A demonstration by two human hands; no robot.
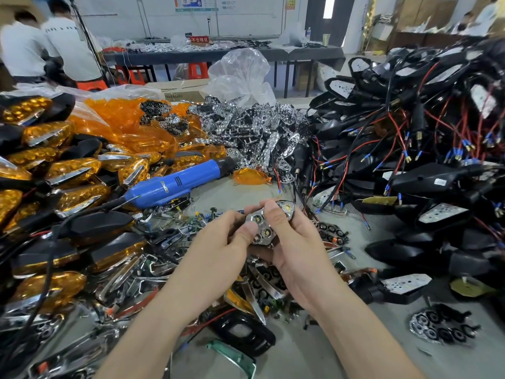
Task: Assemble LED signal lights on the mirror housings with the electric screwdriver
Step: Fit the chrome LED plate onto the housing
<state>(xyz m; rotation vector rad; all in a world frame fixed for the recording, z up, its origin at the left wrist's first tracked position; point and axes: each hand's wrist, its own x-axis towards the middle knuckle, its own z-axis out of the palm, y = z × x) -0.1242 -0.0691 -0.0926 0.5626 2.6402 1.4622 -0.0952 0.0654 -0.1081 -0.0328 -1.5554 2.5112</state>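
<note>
while both hands hold one chrome led reflector above the middle of the grey table, heaps of parts close in on every side; the left hand grips its lower left end, thumb on the face and fingers curled behind; the right hand grips the other side, thumb laid across the top; pale yellow leds show in the reflector's cups; the blue electric screwdriver lies on its side just beyond the left hand, untouched, and its black cable trails down to the left over a stack of finished lights with amber covers; behind it sit a mound of loose orange lenses and a pile of chrome reflectors, with a clear plastic bag further back; to the right a tangle of black mirror housings with red and black wires rises well above the table; scraps of chrome and small parts lie under the forearms; the right hand's fingers are hidden beneath the reflector, and its thumb covers part of the face; the screwdriver's tip is lost among the chrome pieces; two people in white shirts at the far left are blurred and cut off by the top edge.
</note>
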